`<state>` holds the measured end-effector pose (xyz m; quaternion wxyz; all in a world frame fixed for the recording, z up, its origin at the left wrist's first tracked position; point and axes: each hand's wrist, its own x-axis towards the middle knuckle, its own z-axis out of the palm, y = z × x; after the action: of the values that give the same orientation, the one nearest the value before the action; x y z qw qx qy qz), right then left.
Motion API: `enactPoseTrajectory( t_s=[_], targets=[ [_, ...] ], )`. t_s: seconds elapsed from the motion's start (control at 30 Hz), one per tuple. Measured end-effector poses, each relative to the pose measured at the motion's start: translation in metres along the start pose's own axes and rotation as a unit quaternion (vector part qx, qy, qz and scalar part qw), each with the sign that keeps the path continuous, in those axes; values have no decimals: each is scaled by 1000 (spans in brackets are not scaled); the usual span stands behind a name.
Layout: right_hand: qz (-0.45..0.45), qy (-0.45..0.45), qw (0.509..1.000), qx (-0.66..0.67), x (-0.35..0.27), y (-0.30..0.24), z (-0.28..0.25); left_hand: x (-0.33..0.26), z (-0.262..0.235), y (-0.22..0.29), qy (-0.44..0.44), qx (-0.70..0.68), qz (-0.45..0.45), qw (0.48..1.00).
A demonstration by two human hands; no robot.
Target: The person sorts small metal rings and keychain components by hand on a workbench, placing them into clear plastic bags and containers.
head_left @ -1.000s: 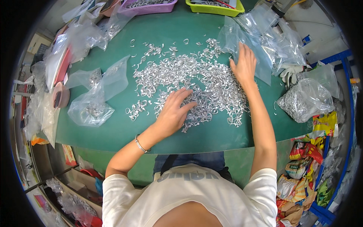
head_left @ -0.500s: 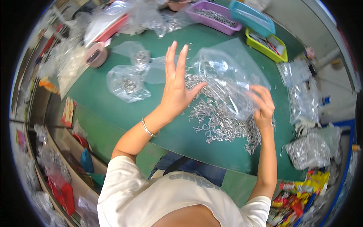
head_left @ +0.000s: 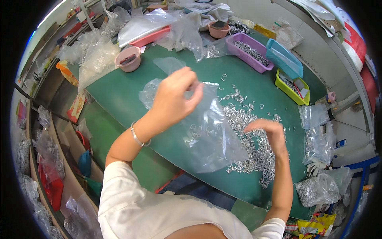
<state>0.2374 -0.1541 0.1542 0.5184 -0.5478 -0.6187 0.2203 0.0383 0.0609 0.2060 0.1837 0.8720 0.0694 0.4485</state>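
Note:
My left hand [head_left: 175,95] is raised over the green table, fingers curled in with the thumb against them. It grips the upper edge of a clear plastic bag [head_left: 215,139], which slants down toward the table's near edge with a few metal pieces showing through it. My right hand [head_left: 272,133] holds nothing; its slightly blurred fingers stretch left, bent at the wrist, over a heap of small silvery metal rings or clasps [head_left: 248,145]. Behind my left hand, another clear bag [head_left: 149,92] is partly hidden.
A pink bowl [head_left: 128,59] stands at the far left of the table [head_left: 119,89]. Purple [head_left: 250,51], blue [head_left: 284,57] and lime-green [head_left: 291,87] bins line the far right. Bagged metal parts [head_left: 318,189] lie along the right edge. Shelves with bags [head_left: 51,171] stand at left.
The large clear bag has come off the heap, leftward and nearer to me. My left hand's spread fingers have curled closed. My right hand has left the bag and hovers over the metal pieces.

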Motion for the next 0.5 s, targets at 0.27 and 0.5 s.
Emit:
enactPoseTrajectory(
  t_s=[0.27, 0.5],
  targets=[
    [67, -109, 828, -546, 85, 123, 51, 2, -99, 20, 117, 189, -68, 973],
    [-156, -31, 884, -440, 102, 165, 78, 55, -124, -17, 222, 236, -34, 945]
  ],
)
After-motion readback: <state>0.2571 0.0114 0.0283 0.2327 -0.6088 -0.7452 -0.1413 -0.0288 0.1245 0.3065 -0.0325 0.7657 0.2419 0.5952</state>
